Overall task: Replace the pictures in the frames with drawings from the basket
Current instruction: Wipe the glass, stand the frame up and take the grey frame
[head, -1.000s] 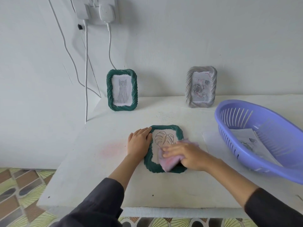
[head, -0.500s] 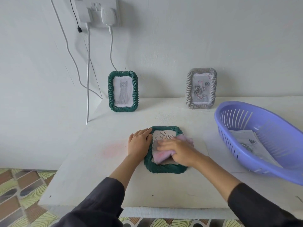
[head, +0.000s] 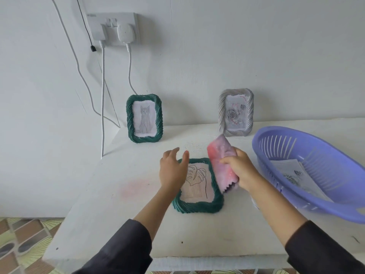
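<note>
A green rope-edged frame (head: pixel 197 206) lies flat on the white table (head: pixel 118 214) with a leaf drawing showing in it. My left hand (head: pixel 172 171) hovers over the frame's left edge, fingers spread and relaxed. My right hand (head: pixel 240 171) grips a folded pink cloth (head: pixel 222 163), lifted off the frame at its right side. Against the wall stand a green frame with a cat drawing (head: pixel 145 118) and a grey frame with a rose picture (head: pixel 236 112). The purple basket (head: pixel 276 133) on the right holds paper drawings (head: pixel 292 175).
A wall socket (head: pixel 113 28) with two plugs sits above the table, and white cables (head: pixel 102 95) hang down beside the cat frame. A faint pink smudge (head: pixel 136 187) marks the table left of the flat frame. Patterned floor tiles (head: pixel 17 244) show at lower left.
My right hand has lifted the pink cloth off the leaf drawing and moved it right. My left hand has risen from the frame's left edge, fingers spreading.
</note>
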A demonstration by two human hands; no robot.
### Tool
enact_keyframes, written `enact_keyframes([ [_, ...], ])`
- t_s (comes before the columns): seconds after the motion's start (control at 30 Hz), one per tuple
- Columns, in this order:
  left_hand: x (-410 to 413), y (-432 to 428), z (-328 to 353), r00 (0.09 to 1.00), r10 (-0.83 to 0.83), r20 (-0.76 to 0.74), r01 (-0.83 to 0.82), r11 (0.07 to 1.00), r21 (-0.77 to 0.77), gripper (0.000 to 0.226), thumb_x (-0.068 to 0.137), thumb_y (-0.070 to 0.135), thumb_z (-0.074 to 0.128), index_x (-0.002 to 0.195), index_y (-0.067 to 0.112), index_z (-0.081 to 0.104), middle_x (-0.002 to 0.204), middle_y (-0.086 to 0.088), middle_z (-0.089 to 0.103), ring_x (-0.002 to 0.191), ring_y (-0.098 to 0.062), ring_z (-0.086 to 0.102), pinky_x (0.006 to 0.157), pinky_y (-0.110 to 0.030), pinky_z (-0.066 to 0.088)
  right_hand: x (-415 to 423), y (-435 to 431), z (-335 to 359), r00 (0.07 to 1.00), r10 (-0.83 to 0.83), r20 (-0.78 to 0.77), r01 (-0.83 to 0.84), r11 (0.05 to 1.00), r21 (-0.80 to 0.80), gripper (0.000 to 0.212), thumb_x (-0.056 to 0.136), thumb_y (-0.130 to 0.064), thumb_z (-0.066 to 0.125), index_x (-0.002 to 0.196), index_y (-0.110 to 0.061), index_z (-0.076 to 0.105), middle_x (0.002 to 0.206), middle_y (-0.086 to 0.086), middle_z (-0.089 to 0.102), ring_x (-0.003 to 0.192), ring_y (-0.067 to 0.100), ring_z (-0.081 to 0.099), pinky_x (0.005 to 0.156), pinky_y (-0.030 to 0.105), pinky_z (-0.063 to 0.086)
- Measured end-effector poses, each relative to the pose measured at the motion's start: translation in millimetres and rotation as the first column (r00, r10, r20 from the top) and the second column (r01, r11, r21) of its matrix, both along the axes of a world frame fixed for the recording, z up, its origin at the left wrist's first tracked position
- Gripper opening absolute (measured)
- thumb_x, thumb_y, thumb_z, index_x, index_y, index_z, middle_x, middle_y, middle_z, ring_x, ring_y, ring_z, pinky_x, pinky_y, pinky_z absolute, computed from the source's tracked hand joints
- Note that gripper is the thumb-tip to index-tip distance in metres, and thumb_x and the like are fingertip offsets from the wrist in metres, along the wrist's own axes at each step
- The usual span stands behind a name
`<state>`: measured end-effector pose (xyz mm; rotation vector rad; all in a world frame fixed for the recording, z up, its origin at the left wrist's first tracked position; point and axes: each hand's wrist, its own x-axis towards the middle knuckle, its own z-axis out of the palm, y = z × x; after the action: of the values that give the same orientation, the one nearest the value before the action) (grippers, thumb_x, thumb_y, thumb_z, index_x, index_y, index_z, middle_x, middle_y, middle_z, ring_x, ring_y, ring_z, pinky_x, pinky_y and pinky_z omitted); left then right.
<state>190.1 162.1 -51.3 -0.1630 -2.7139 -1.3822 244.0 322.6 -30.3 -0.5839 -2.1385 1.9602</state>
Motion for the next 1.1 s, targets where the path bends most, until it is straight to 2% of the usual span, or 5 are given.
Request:
enact_keyframes([
  [0.23, 31.5, 31.4, 21.7, 0.953, -0.186, 0.239, 0.196, 0.98, -0.02, 0.08, 0.08, 0.064, 0.051, 0.144, 0.023, 0.024, 0.137, -0.013, 0.041, 0.124, -0.032, 0.046, 0.101, -0.039, 0.037, 0.5, -38.6, -8.3, 0.976, 0.217, 0.031, -0.138, 0.717, -0.684, 0.06, 0.095, -0.05, 0.018, 0.098, -0.011, 0.063, 0.092, 0.013, 0.068, 0.089, 0.025, 0.062, 0.075, 0.034, 0.046],
  [0.4, 20.5, 13.2, 20.8, 0.956, -0.168, 0.239, 0.182, 0.982, -0.038, 0.063, 0.08, 0.047, 0.055, 0.136, 0.024, 0.035, 0.126, -0.01, 0.045, 0.107, -0.028, 0.052, 0.091, -0.035, 0.041, 0.1, -49.4, -13.1, 0.95, 0.307, -0.062, -0.252, 0.629, -0.735, 0.071, 0.096, -0.053, 0.008, 0.122, -0.003, 0.052, 0.105, 0.014, 0.061, 0.103, 0.025, 0.054, 0.089, 0.034, 0.041],
  [0.57, -3.9, -32.8, 13.5, 0.991, -0.036, 0.127, 0.074, 0.948, -0.31, 0.056, 0.08, 0.045, 0.052, 0.13, 0.022, 0.041, 0.115, -0.009, 0.046, 0.095, -0.026, 0.053, 0.083, -0.036, 0.048, 0.0, -40.7, -23.6, 0.977, 0.184, 0.106, -0.191, 0.98, 0.06, 0.043, 0.1, -0.035, 0.028, 0.127, -0.012, 0.051, 0.132, 0.004, 0.055, 0.119, 0.017, 0.05, 0.102, 0.028, 0.034],
  [0.7, -26.1, -79.6, -3.7, 0.978, 0.179, 0.103, -0.089, 0.814, -0.574, 0.064, 0.08, 0.053, 0.051, 0.133, 0.022, 0.035, 0.128, -0.009, 0.035, 0.116, -0.034, 0.041, 0.092, -0.044, 0.04, 7.3, -22.7, -47.0, 0.992, 0.034, 0.124, -0.107, 0.758, 0.643, 0.046, 0.097, -0.019, 0.037, 0.143, -0.012, 0.033, 0.15, 0.003, 0.033, 0.139, 0.016, 0.03, 0.113, 0.028, 0.023],
  [1.1, -26.6, -97.2, -35.2, 0.962, 0.165, 0.216, 0.029, 0.73, -0.683, 0.079, 0.083, 0.074, 0.021, 0.148, 0.032, 0.008, 0.153, -0.005, 0.01, 0.137, -0.029, 0.019, 0.108, -0.047, 0.019, 8.8, -20.3, -74.7, 0.972, -0.013, 0.236, -0.186, 0.575, 0.797, 0.049, 0.1, -0.024, 0.027, 0.146, -0.009, 0.023, 0.156, 0.003, 0.021, 0.145, 0.016, 0.015, 0.118, 0.027, 0.009],
])
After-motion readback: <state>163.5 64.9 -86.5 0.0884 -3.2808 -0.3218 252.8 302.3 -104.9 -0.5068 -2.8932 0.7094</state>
